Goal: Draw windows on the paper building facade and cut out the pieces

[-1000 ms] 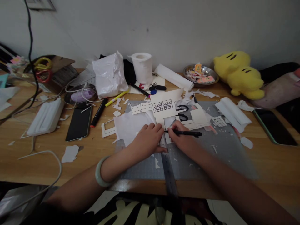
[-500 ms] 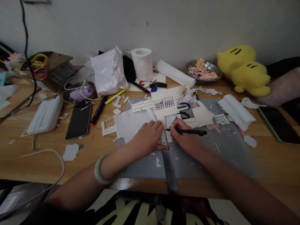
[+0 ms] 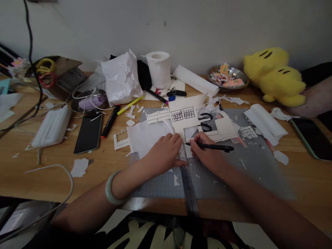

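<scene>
Card [image 3: 180,127] lies on the mat [image 3: 225,181], just beyond and between the hands, partly under the ruler [image 3: 188,186]. Left hand [image 3: 166,150] palm-down on the ruler, thumb set apart; cannot tell whether it grips. Right hand [image 3: 206,151] pinches the pen [image 3: 218,147], tip beside the ruler. Card judged light, fairly stiff; narrow strips probably tear-prone. Best hold: broad panel, pressed flat.

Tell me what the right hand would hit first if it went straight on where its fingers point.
The right hand would probably meet the ruler first, with the left hand just beyond; heights are hard to judge from this view.
</scene>
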Demonstrator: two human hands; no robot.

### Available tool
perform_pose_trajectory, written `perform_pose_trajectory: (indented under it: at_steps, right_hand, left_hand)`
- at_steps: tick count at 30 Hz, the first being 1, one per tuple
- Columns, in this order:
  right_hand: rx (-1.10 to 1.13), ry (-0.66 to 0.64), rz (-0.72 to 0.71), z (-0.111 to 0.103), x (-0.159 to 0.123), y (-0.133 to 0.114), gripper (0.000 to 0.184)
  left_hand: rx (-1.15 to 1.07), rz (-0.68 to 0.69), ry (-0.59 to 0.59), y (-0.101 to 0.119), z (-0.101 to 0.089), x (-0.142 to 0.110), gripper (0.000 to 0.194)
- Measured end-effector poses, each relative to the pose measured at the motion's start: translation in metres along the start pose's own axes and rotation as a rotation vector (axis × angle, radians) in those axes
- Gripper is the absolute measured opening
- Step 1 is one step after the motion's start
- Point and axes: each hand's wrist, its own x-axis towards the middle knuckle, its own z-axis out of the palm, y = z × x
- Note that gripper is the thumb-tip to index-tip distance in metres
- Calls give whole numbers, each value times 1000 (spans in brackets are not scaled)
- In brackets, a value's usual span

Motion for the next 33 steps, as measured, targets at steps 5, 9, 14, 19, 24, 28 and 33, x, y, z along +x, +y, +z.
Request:
perform_pose_trajectory:
  at_steps: [5,9,14,19,24,28,33]
  right_hand:
    - [6,2,5,0,0,3,19]
    - [-11,6,-2,1,0,3,19]
    - [-66,9,-4,1,1,1,18]
    - [-59,10,-3,1,2,0,18]
    - [4,-1,16,2,3,0,17]
    - [39,2,30,2,3,1,17]
    - [149,0,77,1,5,-4,19]
  left_hand:
    - [-28,-19,-22,2,-1,1,50]
    - [-29,-15,-15,2,-1,1,50]
    - [-1,-6,-21,2,-2,1,50]
    - [20,6,-22,2,-3,2,49]
    - [25,16,-30,1,-4,3,48]
    - [22,13,-33,1,-4,2,50]
    - [43,18,-19,1,-3,2,52]
